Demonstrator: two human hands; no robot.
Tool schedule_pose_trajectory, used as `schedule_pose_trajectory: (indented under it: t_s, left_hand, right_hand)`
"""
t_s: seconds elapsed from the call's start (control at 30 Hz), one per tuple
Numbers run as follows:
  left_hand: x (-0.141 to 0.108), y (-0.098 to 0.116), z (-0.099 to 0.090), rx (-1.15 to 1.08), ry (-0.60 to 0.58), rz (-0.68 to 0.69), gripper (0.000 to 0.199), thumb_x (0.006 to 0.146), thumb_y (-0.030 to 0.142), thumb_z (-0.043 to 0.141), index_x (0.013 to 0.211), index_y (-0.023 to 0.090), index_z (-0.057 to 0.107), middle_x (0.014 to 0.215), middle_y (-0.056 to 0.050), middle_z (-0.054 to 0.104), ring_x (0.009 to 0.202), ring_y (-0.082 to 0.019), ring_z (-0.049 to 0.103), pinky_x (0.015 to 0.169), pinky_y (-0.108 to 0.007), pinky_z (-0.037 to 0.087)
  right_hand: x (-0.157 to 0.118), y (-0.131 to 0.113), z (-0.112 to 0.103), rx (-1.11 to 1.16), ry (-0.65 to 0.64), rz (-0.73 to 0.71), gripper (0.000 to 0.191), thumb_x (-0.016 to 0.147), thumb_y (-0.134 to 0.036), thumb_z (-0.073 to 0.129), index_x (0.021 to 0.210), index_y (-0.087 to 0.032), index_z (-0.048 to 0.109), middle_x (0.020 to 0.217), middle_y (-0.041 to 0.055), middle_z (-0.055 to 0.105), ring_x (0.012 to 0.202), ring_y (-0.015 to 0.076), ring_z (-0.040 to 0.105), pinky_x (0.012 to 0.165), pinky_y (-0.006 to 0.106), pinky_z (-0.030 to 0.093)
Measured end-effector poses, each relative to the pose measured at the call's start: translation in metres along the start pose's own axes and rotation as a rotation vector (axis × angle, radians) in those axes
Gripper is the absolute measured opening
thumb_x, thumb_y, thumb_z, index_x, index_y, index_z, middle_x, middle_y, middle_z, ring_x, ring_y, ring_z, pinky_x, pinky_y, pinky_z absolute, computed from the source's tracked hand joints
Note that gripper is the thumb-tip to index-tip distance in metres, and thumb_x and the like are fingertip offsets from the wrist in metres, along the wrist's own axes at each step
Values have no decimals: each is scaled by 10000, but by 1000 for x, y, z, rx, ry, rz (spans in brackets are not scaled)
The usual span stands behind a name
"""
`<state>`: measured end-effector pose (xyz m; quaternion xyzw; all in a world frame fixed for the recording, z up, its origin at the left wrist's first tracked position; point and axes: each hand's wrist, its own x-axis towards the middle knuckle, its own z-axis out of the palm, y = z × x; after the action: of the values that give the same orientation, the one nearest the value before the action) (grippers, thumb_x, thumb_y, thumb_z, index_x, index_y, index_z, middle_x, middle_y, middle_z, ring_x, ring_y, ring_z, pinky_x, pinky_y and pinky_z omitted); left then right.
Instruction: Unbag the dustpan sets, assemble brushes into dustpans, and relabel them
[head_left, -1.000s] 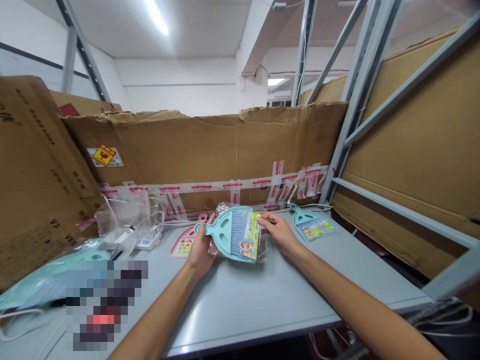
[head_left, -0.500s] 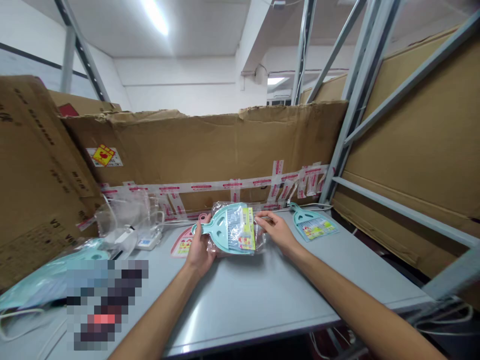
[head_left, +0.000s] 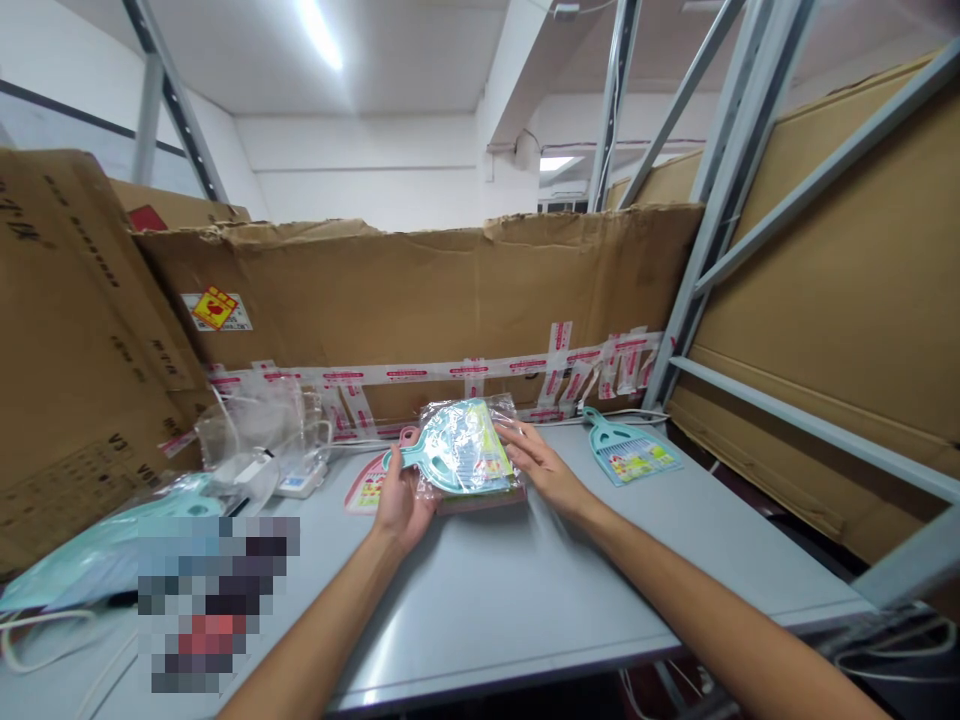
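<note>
A turquoise dustpan and brush set (head_left: 457, 450) in a clear plastic bag, with a yellow-green printed card, is held over the table, tilted. My left hand (head_left: 403, 505) is closed around its handle end at the left. My right hand (head_left: 544, 465) is at the bag's right edge, fingers laid over the plastic and card side; its thumb is mostly hidden. Below the bagged set shows a pinkish edge whose kind I cannot make out. A pink dustpan set (head_left: 365, 488) lies behind my left hand, partly covered. Another turquoise dustpan set (head_left: 630, 450) lies flat at the right.
The grey table (head_left: 525, 600) has a large cardboard box (head_left: 420, 290) along its back. At left are crumpled clear plastic (head_left: 262, 430), a white device (head_left: 301, 482), bagged turquoise items (head_left: 112, 540) and a pixelated patch. Metal shelf posts (head_left: 720, 200) stand at right.
The bagged set has tilted and turned, its right side shifting slightly up. My right hand has moved slightly left, its fingers now over the bag's edge. My left hand keeps the handle.
</note>
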<state>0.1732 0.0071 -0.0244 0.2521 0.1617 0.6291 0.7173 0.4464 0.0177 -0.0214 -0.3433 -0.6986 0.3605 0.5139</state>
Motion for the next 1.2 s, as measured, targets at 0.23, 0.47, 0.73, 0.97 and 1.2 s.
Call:
schedule_pose_trajectory:
  t_s: [0.23, 0.47, 0.73, 0.97, 1.2]
  left_hand:
    - [0, -1, -2, -45, -5, 19, 615, 1174, 484, 500, 1759, 310, 423, 1593, -141, 691, 1448, -346, 682, 1235, -589, 539]
    - [0, -2, 0, -27, 15, 48, 641, 1168, 516, 508, 1772, 340, 390, 1633, -132, 658, 1432, -337, 695, 1219, -582, 556]
    - [0, 0, 0, -11, 39, 72, 632, 1168, 521, 501, 1768, 352, 398, 1658, -129, 635, 1407, -339, 709, 1181, -583, 588]
    - [1, 0, -3, -43, 51, 99, 641, 1166, 533, 504, 1772, 362, 387, 1663, -141, 627, 1380, -327, 725, 1165, -556, 600]
    - [1, 2, 0, -69, 90, 134, 615, 1174, 547, 462, 1761, 373, 408, 1617, -125, 673, 1320, -295, 766, 1142, -510, 621]
  right_hand:
    - [0, 3, 1, 12, -1, 2, 655, 1033, -775, 640, 1555, -385, 708, 1720, 79, 493, 1671, 327, 362, 1403, 541, 248]
    - [-1, 3, 2, 0, -22, -2, 653, 1036, -783, 624, 1551, -390, 711, 1724, 72, 485, 1676, 333, 347, 1401, 541, 253]
    - [-2, -1, 2, -4, -37, 0, 653, 1028, -796, 624, 1509, -372, 749, 1707, 85, 491, 1663, 355, 372, 1395, 559, 259]
    - [-4, -3, 2, 26, -47, 39, 628, 1041, -780, 615, 1472, -352, 777, 1710, 79, 472, 1646, 350, 387, 1323, 528, 424]
    - [-5, -5, 5, 115, -44, 79, 614, 1025, -764, 651, 1466, -355, 781, 1713, 87, 432, 1570, 369, 467, 1083, 475, 649]
